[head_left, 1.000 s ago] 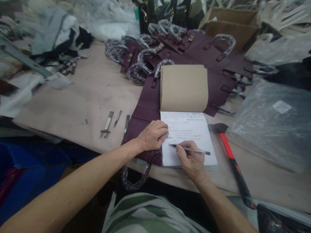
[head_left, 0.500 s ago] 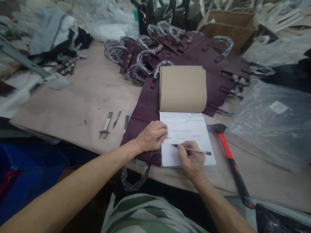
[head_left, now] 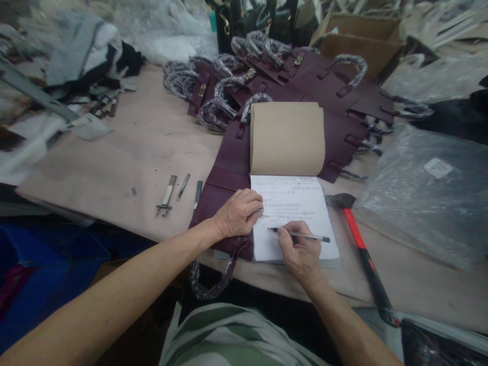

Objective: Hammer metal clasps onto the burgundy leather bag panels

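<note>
My right hand (head_left: 301, 249) grips a pen (head_left: 312, 236) with a clear barrel and dark ends, its tip at the white page of a notepad (head_left: 297, 249). Handwritten lines fill the upper part of that page, and the brown cover (head_left: 286, 140) is folded up and back. At the page's left edge lies my left hand (head_left: 240, 211), fingers curled together; whatever may be inside them is hidden, though something small and pale shows by the fingertips. Beneath the notepad and my left hand is a dark purple leather bag (head_left: 229, 175), its plastic-wrapped handle (head_left: 211, 290) hanging over the table edge.
More purple bags (head_left: 305, 81) with wrapped handles pile up behind the notepad. A red-and-black hammer (head_left: 360, 244) and a clear plastic bag (head_left: 427, 198) lie on the right. Small metal tools (head_left: 166, 195) rest on the left. A cardboard box (head_left: 358, 43) stands at the back.
Almost nothing differs. My right hand and the pen have shifted very slightly to the left; my left hand stays in place.
</note>
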A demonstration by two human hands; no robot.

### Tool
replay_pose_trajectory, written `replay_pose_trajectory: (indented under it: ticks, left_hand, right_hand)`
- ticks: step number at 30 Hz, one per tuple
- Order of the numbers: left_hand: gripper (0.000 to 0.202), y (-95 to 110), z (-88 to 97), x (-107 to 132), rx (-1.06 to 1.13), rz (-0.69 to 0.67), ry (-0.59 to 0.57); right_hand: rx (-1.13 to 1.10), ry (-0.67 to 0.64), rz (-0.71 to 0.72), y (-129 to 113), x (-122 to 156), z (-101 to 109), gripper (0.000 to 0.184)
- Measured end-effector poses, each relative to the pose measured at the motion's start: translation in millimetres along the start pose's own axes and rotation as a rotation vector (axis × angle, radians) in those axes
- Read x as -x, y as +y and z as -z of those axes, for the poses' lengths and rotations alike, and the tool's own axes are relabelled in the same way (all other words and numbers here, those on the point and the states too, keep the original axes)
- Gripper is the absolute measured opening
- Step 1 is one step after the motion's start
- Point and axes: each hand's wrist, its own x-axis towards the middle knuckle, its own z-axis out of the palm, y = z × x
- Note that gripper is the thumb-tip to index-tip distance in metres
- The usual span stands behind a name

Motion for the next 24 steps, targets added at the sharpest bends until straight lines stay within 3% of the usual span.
replay_pose_trajectory:
  ticks: [24]
  left_hand:
    - [0.007, -0.5, -1.6, 0.9, -0.001, -0.021, 0.03]
  right_hand:
    - [-0.043, 0.011, 0.008, 0.5, 1.4, -0.9, 0.014]
